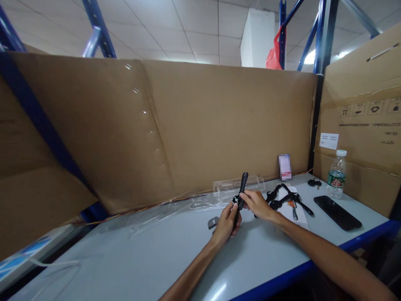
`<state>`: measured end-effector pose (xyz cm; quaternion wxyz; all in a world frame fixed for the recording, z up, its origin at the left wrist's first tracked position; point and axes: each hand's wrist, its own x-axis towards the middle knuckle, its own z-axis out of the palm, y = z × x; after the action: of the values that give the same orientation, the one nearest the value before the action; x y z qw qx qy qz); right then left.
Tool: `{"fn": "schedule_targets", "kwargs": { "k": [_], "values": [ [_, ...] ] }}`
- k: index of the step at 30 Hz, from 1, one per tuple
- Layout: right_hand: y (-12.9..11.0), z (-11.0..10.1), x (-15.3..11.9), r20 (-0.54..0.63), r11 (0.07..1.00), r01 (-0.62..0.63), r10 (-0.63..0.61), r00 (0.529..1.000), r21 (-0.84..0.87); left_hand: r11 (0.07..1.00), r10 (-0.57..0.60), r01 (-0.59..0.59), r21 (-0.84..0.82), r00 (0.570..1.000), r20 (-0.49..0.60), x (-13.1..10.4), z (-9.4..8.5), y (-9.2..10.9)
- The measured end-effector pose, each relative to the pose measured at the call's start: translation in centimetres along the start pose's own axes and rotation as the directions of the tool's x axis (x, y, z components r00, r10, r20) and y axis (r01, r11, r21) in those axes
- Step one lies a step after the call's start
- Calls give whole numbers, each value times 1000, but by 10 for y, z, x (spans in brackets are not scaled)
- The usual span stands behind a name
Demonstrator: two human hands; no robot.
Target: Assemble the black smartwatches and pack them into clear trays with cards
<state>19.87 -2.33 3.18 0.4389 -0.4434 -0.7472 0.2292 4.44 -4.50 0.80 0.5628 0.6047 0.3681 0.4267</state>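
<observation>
- Together, in the head view, the left hand [227, 223] and right hand [256, 203] hold a black tool [243, 182] above the pale bench [138, 267].
- Left fingers wrap its lower part; right thumb and fingers pinch it higher up, the precise contact too small to tell.
- The step in hand looks like close work around the tool's middle; the next move seems to call for a steady left grip and fine right-finger control.
- Just beside the left hand lies a grey piece [213, 222], with clear plastic [209, 202] behind.
- At right, more black tools [295, 197] rest partly over a white sheet [300, 219], near a phone [337, 212] lying flat.
</observation>
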Motion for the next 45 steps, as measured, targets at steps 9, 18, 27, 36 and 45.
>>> {"fn": "schedule_targets", "kwargs": {
  "k": [9,18,27,36,45],
  "values": [
    [-16,-15,-5,-107,875,64,-131,986,-480,998,-36,42,48,994,-102,9,0,-12],
    [-29,-15,-15,258,662,235,-65,964,-712,869,256,-161,468,956,-146,8,-1,-21],
    [-25,-10,-13,381,557,331,-28,924,-762,900,149,-85,427,982,-119,11,-4,-29],
    [-7,-13,-7,113,877,221,-190,975,-426,991,-131,133,31,990,-53,9,-1,-25],
    [11,-19,10,101,969,-126,107,989,210,999,-35,32,-25,992,-125,6,2,-14]
  ]
}}
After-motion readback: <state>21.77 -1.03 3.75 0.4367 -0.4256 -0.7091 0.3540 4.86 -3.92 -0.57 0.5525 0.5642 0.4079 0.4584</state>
